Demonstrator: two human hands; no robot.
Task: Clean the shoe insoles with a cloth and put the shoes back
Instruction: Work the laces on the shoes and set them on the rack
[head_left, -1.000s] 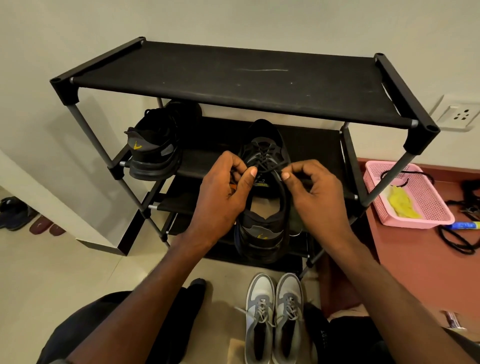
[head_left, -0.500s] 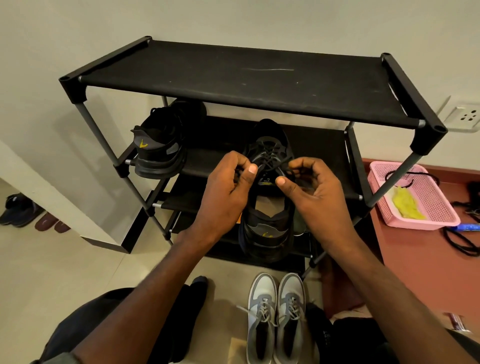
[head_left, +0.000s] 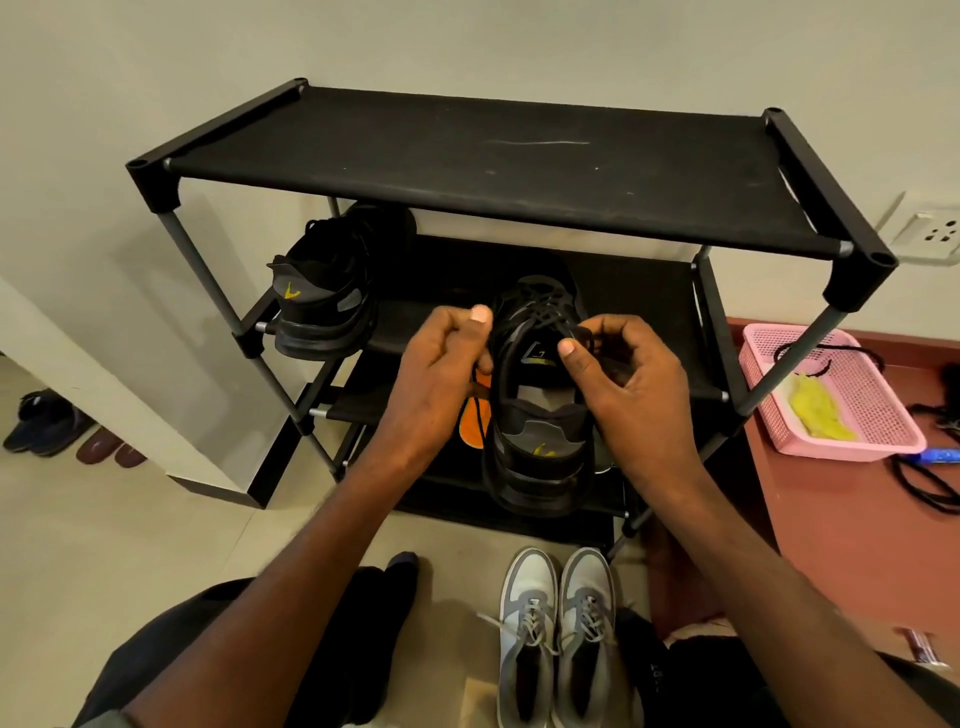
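Since 1.0 s ago: hands drawn apart, laces pulled outward. Left hand (head_left: 441, 374) and right hand (head_left: 623, 374) each pinch a lace; shoe (head_left: 535, 436) sits on the rack (head_left: 467, 156) middle shelf. Risk: uneven pull could tip it off.

Top shelf (head_left: 498, 171) overhangs black shoe (head_left: 540, 415); front approach open.

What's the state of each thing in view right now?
Left hand: pinching a lace.
Right hand: pinching a lace.
Black shoe in hands: laces loose, heel toward camera.
Second black shoe: on the rack's middle shelf.
Grey sneakers: paired on floor, laced.
Pink basket: holds a yellow cloth.
Top shelf: bare.
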